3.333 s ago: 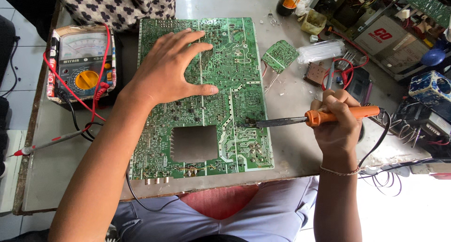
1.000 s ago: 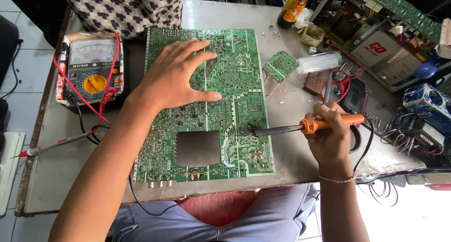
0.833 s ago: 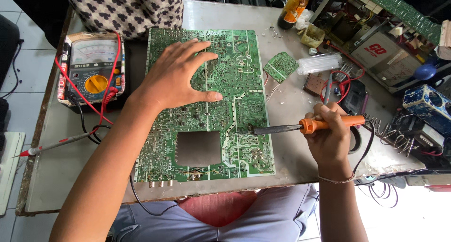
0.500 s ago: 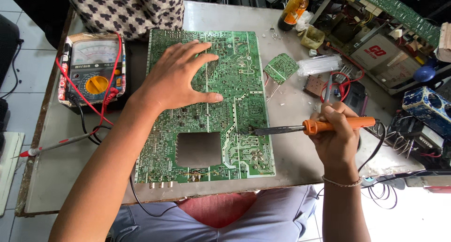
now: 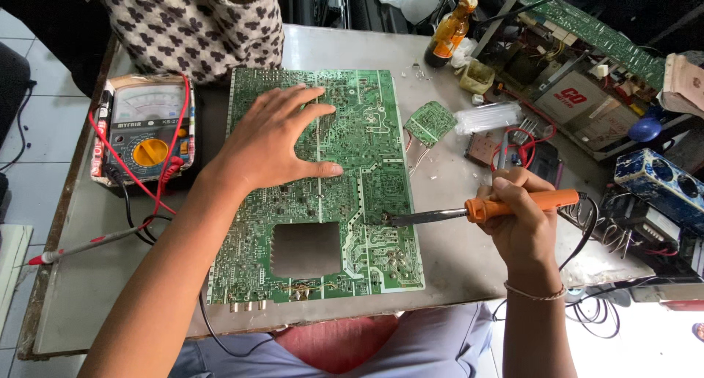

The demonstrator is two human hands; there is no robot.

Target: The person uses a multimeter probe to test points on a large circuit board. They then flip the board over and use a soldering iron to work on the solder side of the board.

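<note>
1. The left hand [image 5: 271,147] is lying flat on the large green printed circuit board [image 5: 367,121], palm down, fingers spread wide and closing on nothing, pressing on the board's upper middle.
2. The board is lying solder side up across the middle of the grey metal tabletop [image 5: 440,253], a square cut-out showing near its lower edge.
3. The right hand [image 5: 521,220] is wrapping its grip fully around the orange handle of a soldering iron [image 5: 484,208], fingers closed tight.
4. The iron's dark metal tip is touching the board's right half, just above the cut-out's right side.
5. An analogue multimeter with a yellow dial [image 5: 147,132] is sitting left of the board, red leads trailing.
6. A small green circuit board [image 5: 430,121] is lying just beside the big board's right edge.
7. A brown glass bottle [image 5: 449,33] is standing at the far edge.
</note>
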